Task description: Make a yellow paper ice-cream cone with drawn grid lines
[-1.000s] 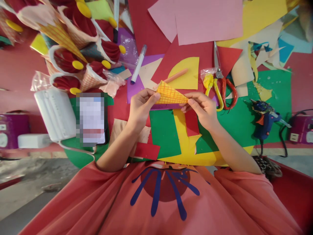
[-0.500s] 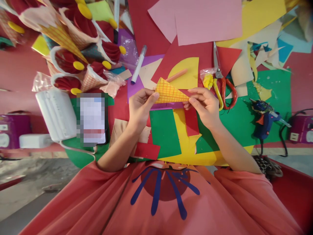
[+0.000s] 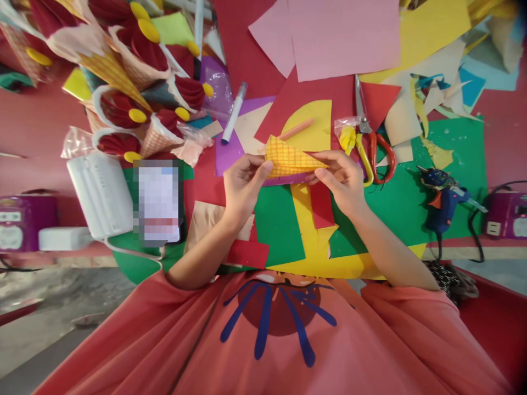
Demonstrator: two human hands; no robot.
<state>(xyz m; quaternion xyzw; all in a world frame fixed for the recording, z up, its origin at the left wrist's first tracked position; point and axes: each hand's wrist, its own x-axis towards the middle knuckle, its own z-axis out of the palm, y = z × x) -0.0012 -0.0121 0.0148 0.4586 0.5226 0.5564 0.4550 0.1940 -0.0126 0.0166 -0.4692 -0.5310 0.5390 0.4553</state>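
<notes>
Between my hands lies a yellow paper cone with an orange grid pattern, its point to the right. My left hand pinches its wide end, thumb on top. My right hand is closed about the narrow end, with the thumb along its lower edge and the fingers behind. Just beyond the cone are a yellow quarter-circle of paper and an orange paper strip. Red-handled scissors lie right of my right hand, beside a yellow-handled tool.
Finished paper cones with red filling crowd the back left. A white box-shaped device and a phone lie at left. A marker rests behind my left hand. At right sits a blue glue gun; pink paper covers the back.
The cone has shifted slightly right. My right thumb has slid left from the tip along the cone's lower edge, and my left hand has moved a little right with the wide end.
</notes>
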